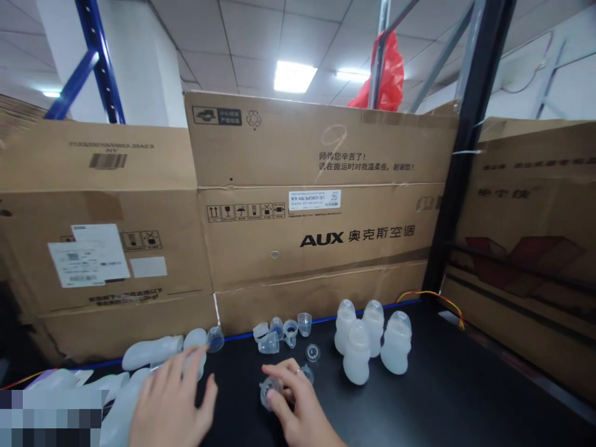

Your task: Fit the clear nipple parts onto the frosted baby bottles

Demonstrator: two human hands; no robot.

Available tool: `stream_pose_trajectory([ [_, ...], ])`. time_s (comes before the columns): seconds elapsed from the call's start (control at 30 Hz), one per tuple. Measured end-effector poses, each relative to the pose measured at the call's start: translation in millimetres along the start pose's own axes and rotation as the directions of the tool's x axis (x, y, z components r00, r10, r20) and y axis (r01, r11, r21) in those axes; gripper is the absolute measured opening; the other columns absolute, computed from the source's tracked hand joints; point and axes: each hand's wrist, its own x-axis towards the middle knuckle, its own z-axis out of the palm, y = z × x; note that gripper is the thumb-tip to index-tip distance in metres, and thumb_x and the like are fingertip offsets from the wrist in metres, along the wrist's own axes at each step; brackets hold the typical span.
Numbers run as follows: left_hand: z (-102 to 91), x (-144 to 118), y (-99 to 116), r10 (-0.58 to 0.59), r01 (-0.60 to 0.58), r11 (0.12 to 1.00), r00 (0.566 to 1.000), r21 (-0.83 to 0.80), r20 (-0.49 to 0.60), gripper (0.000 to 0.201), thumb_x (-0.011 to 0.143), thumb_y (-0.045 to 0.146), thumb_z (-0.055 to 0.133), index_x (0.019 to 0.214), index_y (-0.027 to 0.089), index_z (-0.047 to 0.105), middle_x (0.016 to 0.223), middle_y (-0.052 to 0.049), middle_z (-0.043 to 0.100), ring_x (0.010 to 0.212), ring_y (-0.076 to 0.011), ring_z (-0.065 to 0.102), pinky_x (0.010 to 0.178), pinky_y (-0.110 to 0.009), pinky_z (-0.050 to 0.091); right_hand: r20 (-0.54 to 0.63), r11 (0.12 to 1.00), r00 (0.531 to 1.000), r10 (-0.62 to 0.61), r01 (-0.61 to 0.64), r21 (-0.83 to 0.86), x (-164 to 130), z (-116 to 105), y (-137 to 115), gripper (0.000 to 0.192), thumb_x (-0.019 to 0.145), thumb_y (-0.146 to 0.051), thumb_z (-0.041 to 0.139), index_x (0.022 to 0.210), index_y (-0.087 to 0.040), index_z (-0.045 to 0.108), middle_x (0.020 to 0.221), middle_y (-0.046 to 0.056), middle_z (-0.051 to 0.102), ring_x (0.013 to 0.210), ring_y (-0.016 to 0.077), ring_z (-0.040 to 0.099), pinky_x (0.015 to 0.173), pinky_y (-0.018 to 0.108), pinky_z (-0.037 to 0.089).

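My right hand (300, 397) pinches a clear bottle collar (266, 392) between thumb and fingers, just above the black table. A second clear ring-shaped part (307, 374) lies partly hidden behind that hand, and a small clear disc-like part (313, 352) is just beyond it. With fingers stretched and thumb apart, my left hand (174, 397) is over the frosted white bottles at the left; whether it touches one is unclear. One of these, a long bottle body (151, 352), lies on its side. Near the left fingertips is a clear cap (215, 339).
Several capped baby bottles (358, 354) stand upright at the right. Clear caps and collars (274, 335) are grouped at the back edge. Cardboard panels (321, 248) wall off the back, with a dark rack post (460, 155) and a yellow-red wire (442, 298) at the right.
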Motion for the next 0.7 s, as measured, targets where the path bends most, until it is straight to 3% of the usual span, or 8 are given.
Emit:
stream_pose_trajectory([
  [0.07, -14.8, 9.0, -14.0, -0.117, 0.093, 0.956, 0.991, 0.277, 0.072, 0.057, 0.095, 0.037, 0.039, 0.134, 0.006, 0.065, 0.125, -0.025, 0.070, 0.115, -0.0443, 0.065, 0.097, -0.057, 0.049, 0.063, 0.992, 0.997, -0.040, 0.047, -0.119, 1.4, -0.7, -1.6, 0.040, 0.096, -0.044, 0.061, 0.126, -0.021, 0.073, 0.113, 0.013, 0.063, 0.102, 0.0252, 0.063, 0.093, 0.040, 0.050],
  [0.13, -26.0, 13.9, -22.0, -0.236, 0.128, 0.908, 0.943, 0.398, 0.236, 0.056, 0.096, 0.034, 0.038, 0.136, 0.003, 0.062, 0.117, -0.025, 0.071, 0.110, -0.0434, 0.068, 0.091, -0.054, 0.051, 0.129, 0.958, 0.992, -0.010, 0.047, -0.284, 2.5, 0.1, -8.3, 0.033, 0.090, -0.040, 0.071, 0.118, -0.023, 0.077, 0.108, 0.011, 0.068, 0.105, 0.0286, 0.063, 0.097, 0.042, 0.047],
  [0.23, -35.9, 18.0, -25.3, -0.345, 0.171, 0.905, 0.831, 0.389, 0.436, 0.050, 0.096, 0.028, 0.039, 0.135, 0.004, 0.061, 0.113, -0.020, 0.074, 0.107, -0.0389, 0.072, 0.090, -0.049, 0.053, 0.168, 0.867, 0.980, 0.103, -0.006, -0.499, 3.4, 0.6, -22.9, 0.033, 0.076, -0.037, 0.086, 0.106, -0.025, 0.079, 0.103, 0.009, 0.072, 0.104, 0.0327, 0.061, 0.096, 0.043, 0.044],
  [0.33, -40.1, 21.2, -24.7, -0.345, 0.217, 0.929, 0.801, 0.300, 0.489, 0.048, 0.094, 0.025, 0.039, 0.134, 0.007, 0.059, 0.117, -0.017, 0.076, 0.112, -0.0373, 0.072, 0.094, -0.048, 0.053, 0.154, 0.843, 0.979, 0.133, -0.030, -0.536, 3.2, -1.3, -32.4, 0.039, 0.073, -0.035, 0.088, 0.109, -0.025, 0.079, 0.109, 0.011, 0.071, 0.106, 0.0330, 0.062, 0.096, 0.041, 0.044],
  [0.43, -40.6, 22.8, -24.4, -0.342, 0.273, 0.937, 0.849, 0.219, 0.404, 0.050, 0.091, 0.033, 0.042, 0.131, 0.011, 0.062, 0.124, -0.017, 0.075, 0.118, -0.0388, 0.070, 0.096, -0.051, 0.054, 0.157, 0.862, 0.979, 0.131, -0.034, -0.505, 3.9, -4.0, -34.3, 0.036, 0.071, -0.033, 0.088, 0.105, -0.026, 0.081, 0.106, 0.009, 0.071, 0.103, 0.0305, 0.063, 0.094, 0.038, 0.044],
  [0.53, -35.9, 20.1, -20.3, -0.280, 0.265, 0.960, 0.933, 0.095, 0.225, 0.054, 0.088, 0.042, 0.047, 0.131, 0.016, 0.064, 0.128, -0.014, 0.075, 0.119, -0.0385, 0.069, 0.097, -0.052, 0.055, 0.077, 0.919, 0.992, 0.099, -0.061, -0.389, 8.3, -6.2, -34.8, 0.026, 0.073, -0.034, 0.085, 0.097, -0.026, 0.083, 0.098, 0.007, 0.071, 0.092, 0.0252, 0.063, 0.086, 0.034, 0.046],
  [0.6, -28.0, 13.8, -11.1, -0.134, 0.142, 0.987, 0.986, -0.076, 0.097, 0.049, 0.086, 0.045, 0.053, 0.128, 0.023, 0.067, 0.126, -0.009, 0.076, 0.117, -0.0350, 0.070, 0.098, -0.047, 0.055, -0.019, 0.971, 0.994, 0.108, -0.110, -0.215, 12.3, -7.7, -36.0, 0.029, 0.077, -0.042, 0.082, 0.099, -0.023, 0.082, 0.094, 0.007, 0.072, 0.085, 0.0220, 0.063, 0.079, 0.032, 0.047],
  [0.7, -10.7, -2.2, 13.8, 0.062, -0.067, 0.916, 0.998, -0.396, -0.026, 0.037, 0.085, 0.038, 0.063, 0.119, 0.030, 0.072, 0.121, -0.004, 0.078, 0.113, -0.0280, 0.072, 0.099, -0.038, 0.056, -0.090, 0.983, 0.983, 0.158, -0.148, 0.105, 15.6, -10.0, -36.7, 0.049, 0.083, -0.060, 0.076, 0.110, -0.019, 0.078, 0.099, 0.009, 0.074, 0.086, 0.0221, 0.064, 0.081, 0.034, 0.050],
])
